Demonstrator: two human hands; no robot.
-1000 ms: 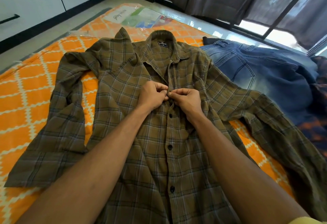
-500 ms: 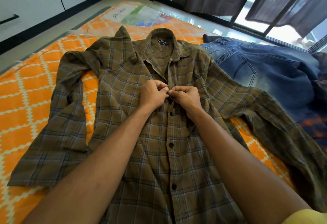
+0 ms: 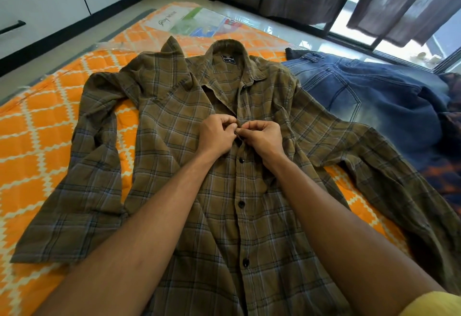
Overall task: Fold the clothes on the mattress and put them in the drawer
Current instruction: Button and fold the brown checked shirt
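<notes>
shirt (image 3: 174,141) on mattress (image 3: 37,128) | both hands pinch placket

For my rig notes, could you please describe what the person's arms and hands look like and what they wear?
Both forearms are bare from elbow to wrist. The left hand and the right hand wear no gloves, and no rings, watch or bands show. A bit of yellow sleeve shows at the bottom right corner, on the right arm.
</notes>
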